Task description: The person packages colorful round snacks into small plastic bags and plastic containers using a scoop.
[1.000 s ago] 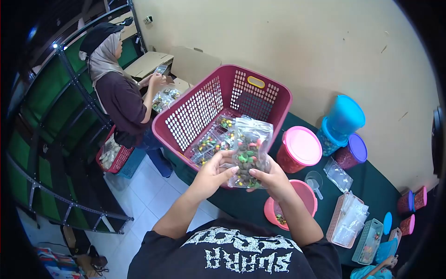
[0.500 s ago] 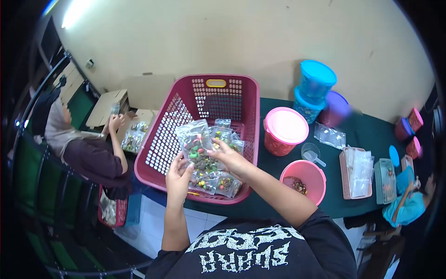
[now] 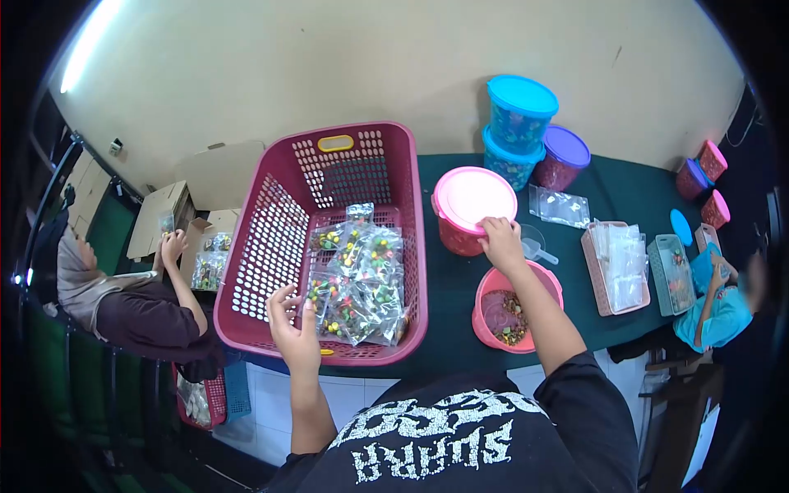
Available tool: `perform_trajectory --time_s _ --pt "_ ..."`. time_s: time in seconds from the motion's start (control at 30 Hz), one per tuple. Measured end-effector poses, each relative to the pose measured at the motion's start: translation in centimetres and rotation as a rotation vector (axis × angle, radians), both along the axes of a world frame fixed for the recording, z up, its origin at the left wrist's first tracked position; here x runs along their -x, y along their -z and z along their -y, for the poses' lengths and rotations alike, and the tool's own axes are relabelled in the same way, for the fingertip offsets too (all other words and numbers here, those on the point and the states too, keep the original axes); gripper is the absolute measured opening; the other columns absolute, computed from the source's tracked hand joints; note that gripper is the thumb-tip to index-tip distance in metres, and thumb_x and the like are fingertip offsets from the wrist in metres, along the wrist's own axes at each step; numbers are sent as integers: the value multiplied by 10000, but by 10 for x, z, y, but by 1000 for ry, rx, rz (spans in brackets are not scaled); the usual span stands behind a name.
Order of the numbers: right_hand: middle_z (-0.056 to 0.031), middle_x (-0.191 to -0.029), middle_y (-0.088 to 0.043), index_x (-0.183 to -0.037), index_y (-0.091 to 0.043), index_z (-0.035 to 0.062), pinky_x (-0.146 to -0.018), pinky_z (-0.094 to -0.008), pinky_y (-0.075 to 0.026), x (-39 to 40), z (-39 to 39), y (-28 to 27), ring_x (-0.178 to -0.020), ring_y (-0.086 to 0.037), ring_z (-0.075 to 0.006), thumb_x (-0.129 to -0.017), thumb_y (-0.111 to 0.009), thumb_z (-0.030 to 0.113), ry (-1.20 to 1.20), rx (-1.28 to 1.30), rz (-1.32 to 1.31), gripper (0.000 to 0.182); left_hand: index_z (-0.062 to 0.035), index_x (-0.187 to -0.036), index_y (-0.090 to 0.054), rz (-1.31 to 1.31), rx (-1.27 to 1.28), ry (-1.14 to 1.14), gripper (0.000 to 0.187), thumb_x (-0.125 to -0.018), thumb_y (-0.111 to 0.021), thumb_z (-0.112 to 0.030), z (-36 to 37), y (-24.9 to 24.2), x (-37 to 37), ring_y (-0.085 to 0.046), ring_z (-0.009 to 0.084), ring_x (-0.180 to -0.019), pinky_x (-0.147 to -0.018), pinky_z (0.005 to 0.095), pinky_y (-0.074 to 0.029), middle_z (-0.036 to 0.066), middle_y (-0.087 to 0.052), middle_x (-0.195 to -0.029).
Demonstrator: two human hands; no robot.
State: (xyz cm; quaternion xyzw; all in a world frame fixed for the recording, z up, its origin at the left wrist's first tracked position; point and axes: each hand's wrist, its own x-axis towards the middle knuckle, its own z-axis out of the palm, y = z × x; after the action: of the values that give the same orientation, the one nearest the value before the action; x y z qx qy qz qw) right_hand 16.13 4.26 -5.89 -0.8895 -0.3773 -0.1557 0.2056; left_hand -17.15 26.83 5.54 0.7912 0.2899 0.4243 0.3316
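Note:
A large maroon plastic basket [image 3: 411, 246] with perforated sides stands on the table. In its bottom lie several clear zip bags [image 3: 357, 279] filled with small multicoloured pieces. My left hand [image 3: 294, 329] hovers over the basket's near left part, fingers apart and holding nothing. To the right, my right hand [image 3: 501, 244] reaches out with its fingertips overlapping the edge of a pink lid [image 3: 475, 197] on a red-pink tub [image 3: 454, 237]. Just beside that hand is a clear scoop [image 3: 534, 245]. Below its wrist sits a pink bucket [image 3: 486, 319] with loose multicoloured pieces [image 3: 514, 319] inside.
Blue tubs [image 3: 518, 123] are stacked near the wall beside a purple-lidded tub [image 3: 564, 156]. Empty clear bags [image 3: 560, 205] lie on the dark green table, and more fill a pink tray [image 3: 593, 275]. One person [image 3: 140, 304] works at left, another [image 3: 715, 312] at right.
My hands have let go of the clear bag, which now lies among the others in the basket. My right hand has moved right to the pink lid; my left has opened. The view has shifted.

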Motion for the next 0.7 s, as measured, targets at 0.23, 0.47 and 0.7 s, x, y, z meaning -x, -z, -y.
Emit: perform_trajectory --time_s 0.23,0.47,0.7 --pt "-10 -920 -603 -937 -619 127 -965 -505 -343 -18 3 -1 -981 -541 -212 -763 -684 152 -138 44 205 188 -3 -1099 -550 93 -85 0 267 -832 -562 -5 3 1 3 -557 172 -906 -773 310 -434 89 -544 -1061" --pt "-25 -817 -552 -846 -597 120 -956 -517 -338 54 75 -58 -884 -539 -236 -777 -660 150 -173 -30 215 98 8 -931 -517 178 -255 165 126 -830 -474 71 69 -2 0 -495 162 -807 -725 287 -424 98 -510 -891" --pt "-19 -757 -511 -782 -566 125 -903 -496 -349 121 169 -43 -814 -535 -206 -740 -661 140 -360 127 0 105 -10 -983 -582 83 52 781 201 -783 -576 -5 165 9 -85 -576 240 -828 -740 328 -438 110 -590 -873"
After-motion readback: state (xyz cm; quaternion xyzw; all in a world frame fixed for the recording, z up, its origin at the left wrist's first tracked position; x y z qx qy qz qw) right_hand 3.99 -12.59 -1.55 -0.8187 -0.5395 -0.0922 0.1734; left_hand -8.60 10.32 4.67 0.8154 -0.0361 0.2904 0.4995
